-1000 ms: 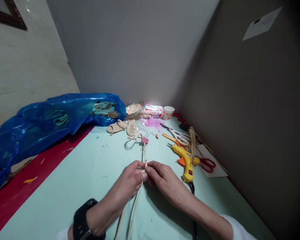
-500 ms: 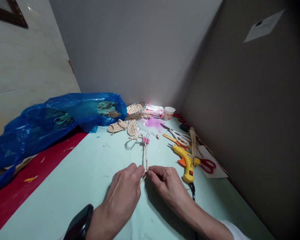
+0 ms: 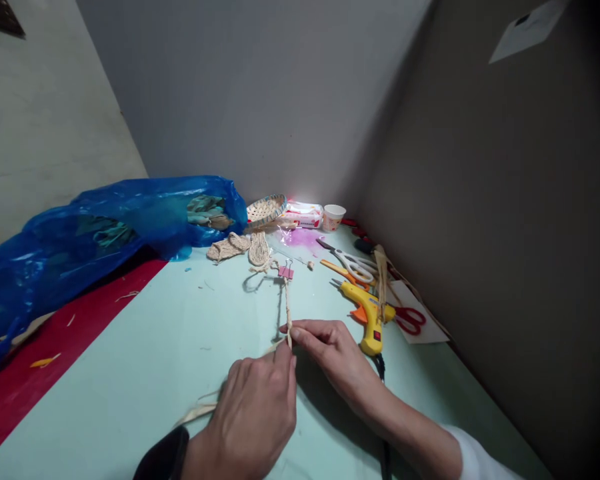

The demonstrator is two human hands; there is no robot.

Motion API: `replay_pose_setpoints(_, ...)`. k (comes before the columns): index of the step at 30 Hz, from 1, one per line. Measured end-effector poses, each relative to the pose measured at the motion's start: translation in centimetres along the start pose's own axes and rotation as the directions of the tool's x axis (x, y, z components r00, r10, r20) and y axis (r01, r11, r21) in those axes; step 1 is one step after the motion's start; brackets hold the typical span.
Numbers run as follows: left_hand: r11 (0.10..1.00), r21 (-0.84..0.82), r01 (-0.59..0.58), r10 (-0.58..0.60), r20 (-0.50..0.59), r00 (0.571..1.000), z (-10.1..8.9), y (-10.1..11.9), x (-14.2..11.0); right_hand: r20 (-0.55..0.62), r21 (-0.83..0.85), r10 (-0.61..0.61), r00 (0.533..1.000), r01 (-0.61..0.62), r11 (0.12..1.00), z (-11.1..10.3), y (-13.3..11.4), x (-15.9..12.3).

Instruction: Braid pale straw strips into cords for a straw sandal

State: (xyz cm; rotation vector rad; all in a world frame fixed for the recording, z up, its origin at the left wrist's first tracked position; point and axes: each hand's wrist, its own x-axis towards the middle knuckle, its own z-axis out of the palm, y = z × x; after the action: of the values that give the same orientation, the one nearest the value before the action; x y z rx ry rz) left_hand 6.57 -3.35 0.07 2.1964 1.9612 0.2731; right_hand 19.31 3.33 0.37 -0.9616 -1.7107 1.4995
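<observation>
A thin cream braid of plant fibre stretches toward me from a pink binder clip. My right hand pinches the braid's near end between thumb and index finger. Just below, my left hand is closed on the strands of the same braid, its fingertips partly hidden behind the knuckles. Loose pale strands stick out to the left from under my left hand. Beyond the clip, the cord curves left toward coiled braid lying on the pale green tabletop.
A yellow glue gun, white-handled scissors, orange scissors and red-handled scissors lie on the right. A blue plastic bag fills the back left. Behind stand a woven basket and a paper cup.
My left hand has come lower and nearer to me, and loose strands now show at its left. My right index finger reaches across the braid. The view has shifted slightly.
</observation>
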Motion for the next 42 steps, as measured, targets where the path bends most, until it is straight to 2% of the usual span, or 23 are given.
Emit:
replay_pose_setpoints(4, 0.996, -0.003, -0.092, 0.092, -0.018, 0.996, 0.2, 0.3, -0.4, 0.055, 0.176, 0.118, 0.991, -0.126, 0.976, 0.1, 0.2, -0.1)
replay_pose_setpoints(7, 0.964, -0.127, -0.233, 0.227, -0.06, 0.972, -1.5, -0.6, -0.1, 0.033, 0.207, 0.112, 0.993, -0.117, 0.971, 0.1, 0.1, -0.2)
replay_pose_setpoints(8, 0.956, -0.19, -0.222, 0.199, -0.133, 0.971, -2.2, -1.1, 0.2, 0.023, 0.195, 0.11, 0.994, -0.112, 0.974, 0.0, -0.1, -0.2)
replay_pose_setpoints(10, 0.928, -0.36, -0.1, 0.004, -0.257, 0.967, -3.4, -2.2, 1.1, 0.009, 0.158, 0.127, 0.992, -0.127, 0.979, 0.0, -0.5, -0.3)
replay_pose_setpoints(11, 0.885, -0.464, -0.032, -0.089, -0.236, 0.968, -3.8, -2.7, 1.6, 0.005, 0.134, 0.143, 0.99, -0.142, 0.981, 0.0, -0.7, -0.3)
replay_pose_setpoints(12, 0.813, -0.582, 0.031, -0.153, -0.161, 0.975, -3.8, -3.1, 2.1, 0.003, 0.107, 0.155, 0.988, -0.154, 0.982, 0.0, -0.8, -0.3)
replay_pose_setpoints(13, 0.709, -0.698, 0.101, -0.132, 0.01, 0.991, -3.7, -3.3, 2.5, 0.009, 0.082, 0.156, 0.988, -0.156, 0.984, 0.0, -0.9, -0.4)
replay_pose_setpoints(14, 0.578, -0.79, 0.205, -0.07, 0.202, 0.977, -3.4, -3.4, 2.9, 0.025, 0.062, 0.142, 0.99, -0.143, 0.988, 0.0, -0.9, -0.4)
replay_pose_setpoints(15, 0.46, -0.84, 0.288, -0.009, 0.32, 0.947, -3.0, -3.3, 3.1, 0.051, 0.044, 0.113, 0.992, -0.115, 0.992, -0.1, -0.8, -0.3)
replay_pose_setpoints(17, 0.274, -0.891, 0.363, 0.051, 0.391, 0.919, -2.1, -3.1, 3.3, 0.101, -0.022, 0.041, 0.994, -0.039, 0.999, -0.1, -0.6, -0.3)
replay_pose_setpoints(18, 0.215, -0.903, 0.371, 0.055, 0.39, 0.919, -1.8, -3.0, 3.4, 0.115, -0.082, 0.012, 0.993, -0.002, 0.997, -0.1, -0.6, -0.4)
replay_pose_setpoints(20, 0.161, -0.917, 0.364, 0.043, 0.375, 0.926, -1.3, -2.8, 3.3, 0.126, -0.244, -0.021, 0.992, 0.051, 0.969, -0.2, -0.5, -0.6)
replay_pose_setpoints(22, 0.164, -0.919, 0.359, 0.022, 0.367, 0.93, -1.1, -2.8, 3.2, 0.131, -0.417, -0.021, 0.991, 0.074, 0.906, -0.1, -0.7, -0.9)
replay_pose_setpoints(24, 0.204, -0.917, 0.342, -0.013, 0.347, 0.938, -1.1, -2.8, 3.0, 0.121, -0.594, -0.009, 0.993, 0.079, 0.801, 0.0, -1.1, -1.3)
replay_pose_setpoints(27, 0.353, -0.878, 0.325, -0.051, 0.329, 0.943, -1.0, -2.9, 2.9, 0.099, -0.848, 0.025, 0.995, 0.071, 0.526, 0.5, -1.5, -1.7)
replay_pose_setpoints(29, 0.459, -0.836, 0.302, -0.07, 0.305, 0.95, -0.9, -3.0, 2.9, 0.101, -0.935, 0.015, 0.995, 0.09, 0.344, 0.7, -1.6, -1.9)
replay_pose_setpoints(31, 0.524, -0.811, 0.26, -0.083, 0.255, 0.963, -0.8, -3.1, 3.0, 0.115, -0.967, -0.04, 0.993, 0.121, 0.224, 0.8, -1.6, -1.9)
replay_pose_setpoints(34, 0.562, -0.8, 0.213, -0.087, 0.199, 0.976, -0.7, -3.1, 3.0, 0.138, -0.979, -0.147, 0.98, 0.157, 0.13, 0.9, -1.7, -2.1)
replay_pose_setpoints(38, 0.553, -0.803, 0.223, -0.114, 0.192, 0.975, -1.0, -2.7, 2.9, 0.179, -0.977, -0.293, 0.939, 0.205, 0.059, 1.2, -1.4, -2.6)
replay_pose_setpoints(42, 0.425, -0.852, 0.306, -0.107, 0.288, 0.952, -1.0, -2.5, 2.8, 0.238, -0.967, -0.417, 0.877, 0.255, -0.015, 2.1, -0.5, -3.3)
